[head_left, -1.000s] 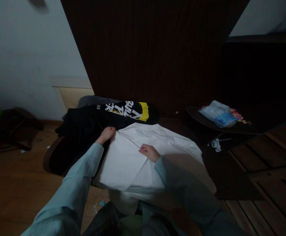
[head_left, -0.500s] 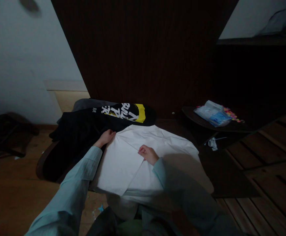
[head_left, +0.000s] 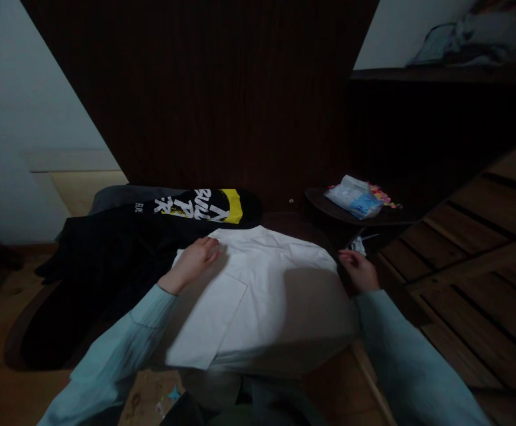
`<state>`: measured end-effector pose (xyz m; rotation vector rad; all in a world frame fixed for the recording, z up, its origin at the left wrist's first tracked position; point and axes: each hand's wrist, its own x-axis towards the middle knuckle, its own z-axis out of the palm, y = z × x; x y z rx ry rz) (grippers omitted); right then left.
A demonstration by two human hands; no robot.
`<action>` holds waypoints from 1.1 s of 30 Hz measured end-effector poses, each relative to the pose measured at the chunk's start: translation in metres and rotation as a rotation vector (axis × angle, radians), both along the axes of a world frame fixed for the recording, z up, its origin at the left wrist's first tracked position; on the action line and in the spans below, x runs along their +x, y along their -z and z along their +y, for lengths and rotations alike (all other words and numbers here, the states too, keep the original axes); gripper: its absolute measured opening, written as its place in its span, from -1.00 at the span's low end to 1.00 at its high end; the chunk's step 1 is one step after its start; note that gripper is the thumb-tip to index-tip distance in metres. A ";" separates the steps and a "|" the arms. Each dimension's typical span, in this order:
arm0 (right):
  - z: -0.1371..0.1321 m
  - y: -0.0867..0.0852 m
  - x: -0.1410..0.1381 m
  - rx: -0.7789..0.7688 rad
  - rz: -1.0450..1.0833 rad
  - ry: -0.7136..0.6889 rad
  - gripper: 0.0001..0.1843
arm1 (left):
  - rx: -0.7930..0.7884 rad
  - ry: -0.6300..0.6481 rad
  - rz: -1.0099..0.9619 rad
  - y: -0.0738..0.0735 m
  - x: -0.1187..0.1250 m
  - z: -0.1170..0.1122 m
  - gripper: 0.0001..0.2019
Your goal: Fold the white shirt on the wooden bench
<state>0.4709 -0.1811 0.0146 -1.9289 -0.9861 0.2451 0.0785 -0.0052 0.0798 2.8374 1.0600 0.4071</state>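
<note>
A white shirt [head_left: 264,284] lies spread in front of me, its left side folded inward into a flap with a straight edge. My left hand [head_left: 198,260] rests on the upper left of that fold, fingers slightly bent and laid on the cloth. At the shirt's right edge my right hand [head_left: 359,271] has its fingers pinched together on the fabric's border; the fingertips are dim. Behind the shirt's left part lies a black garment [head_left: 107,228] with white lettering and a yellow patch.
A dark wooden panel [head_left: 222,106] rises behind the clothes. At right, a low rounded shelf [head_left: 324,204] carries a blue-white plastic packet [head_left: 354,196] and small colourful pieces. Wooden slats [head_left: 462,307] lie on the right. A small blue object [head_left: 174,393] is on the floor.
My right hand has left the fold's edge and moved right to the shirt's right side. The left hand has shifted onto the folded cloth, its grip loosened. The view has turned right.
</note>
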 end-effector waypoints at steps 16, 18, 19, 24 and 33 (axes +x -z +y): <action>0.029 0.020 -0.001 -0.222 -0.060 -0.255 -0.70 | 0.026 0.109 -0.048 0.084 0.029 -0.017 -0.51; 0.034 0.016 0.003 -0.171 0.015 -0.221 -0.66 | 0.014 0.103 -0.038 0.084 0.025 -0.016 -0.51; 0.036 0.014 0.006 -0.128 0.063 -0.202 -0.64 | 0.008 0.102 -0.035 0.083 0.023 -0.015 -0.51; 0.039 0.004 0.028 -0.093 0.367 -0.176 -0.54 | -0.004 0.103 -0.051 0.084 0.020 -0.013 -0.53; 0.047 -0.031 0.065 -0.043 -0.271 0.116 -0.57 | -0.013 0.105 -0.082 0.084 0.020 -0.013 -0.53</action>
